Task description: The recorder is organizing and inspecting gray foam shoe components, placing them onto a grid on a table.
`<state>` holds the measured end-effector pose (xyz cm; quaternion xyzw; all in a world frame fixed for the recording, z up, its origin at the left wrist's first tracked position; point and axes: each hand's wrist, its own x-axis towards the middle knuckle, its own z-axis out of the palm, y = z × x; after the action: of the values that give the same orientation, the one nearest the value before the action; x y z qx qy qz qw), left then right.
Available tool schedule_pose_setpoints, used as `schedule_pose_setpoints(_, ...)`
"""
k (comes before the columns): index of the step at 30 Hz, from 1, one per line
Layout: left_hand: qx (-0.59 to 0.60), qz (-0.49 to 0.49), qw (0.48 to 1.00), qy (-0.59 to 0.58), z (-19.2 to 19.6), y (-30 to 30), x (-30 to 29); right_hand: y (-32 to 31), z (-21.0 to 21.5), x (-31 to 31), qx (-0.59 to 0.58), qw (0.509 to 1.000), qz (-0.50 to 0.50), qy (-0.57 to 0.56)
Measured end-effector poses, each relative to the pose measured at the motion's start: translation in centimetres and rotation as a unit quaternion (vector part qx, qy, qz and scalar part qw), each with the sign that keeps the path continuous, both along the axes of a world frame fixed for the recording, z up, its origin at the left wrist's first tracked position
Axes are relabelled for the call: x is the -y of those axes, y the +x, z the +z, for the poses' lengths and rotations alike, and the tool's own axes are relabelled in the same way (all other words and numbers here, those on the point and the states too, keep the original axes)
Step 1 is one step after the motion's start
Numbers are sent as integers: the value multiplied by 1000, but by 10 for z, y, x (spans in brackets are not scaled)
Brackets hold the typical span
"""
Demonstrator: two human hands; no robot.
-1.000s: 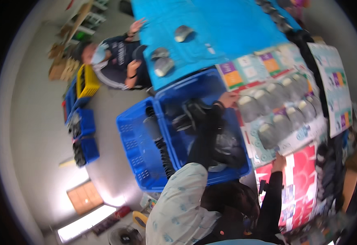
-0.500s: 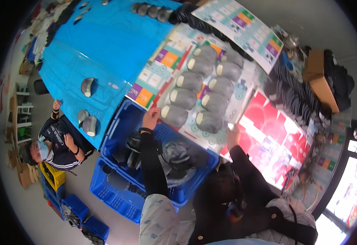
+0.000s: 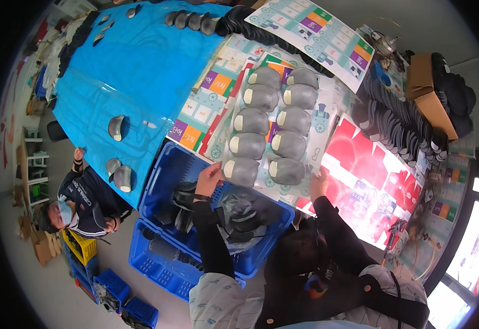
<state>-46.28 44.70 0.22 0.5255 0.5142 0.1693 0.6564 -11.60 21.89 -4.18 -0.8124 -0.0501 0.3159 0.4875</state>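
Along the near edges of one printed sheet (image 3: 314,148), I log: left hand (image 3: 209,180), fingers closed on its left side; right hand (image 3: 320,183), closed on its right. Upon it: ten grey cupped pieces (image 3: 252,147), two rows of five. Nearer me: blue crate (image 3: 159,178). Rightward: red sheet (image 3: 354,148). Beyond, left: blue table cover (image 3: 157,60).

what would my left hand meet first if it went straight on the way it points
The edge of the printed sheet, which its fingers seem to touch; just past that, probably the nearest grey piece, though depth is unclear.
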Motion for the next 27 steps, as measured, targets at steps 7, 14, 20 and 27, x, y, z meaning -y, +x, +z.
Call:
schedule_pose_setpoints(7,-15,-1,996,88,23,22,13,18,-8,17,-36,996,-16,82)
schedule_pose_setpoints(14,-19,44,993,112,47,30,46,36,-3,31,-48,995,-7,88)
schedule_pose_setpoints(20,-7,83,992,93,56,1,70,27,16,12,54,991,100,67)
schedule_pose_setpoints(27,-2,145,985,96,65,-12,78,38,12,-34,-9,980,158,118)
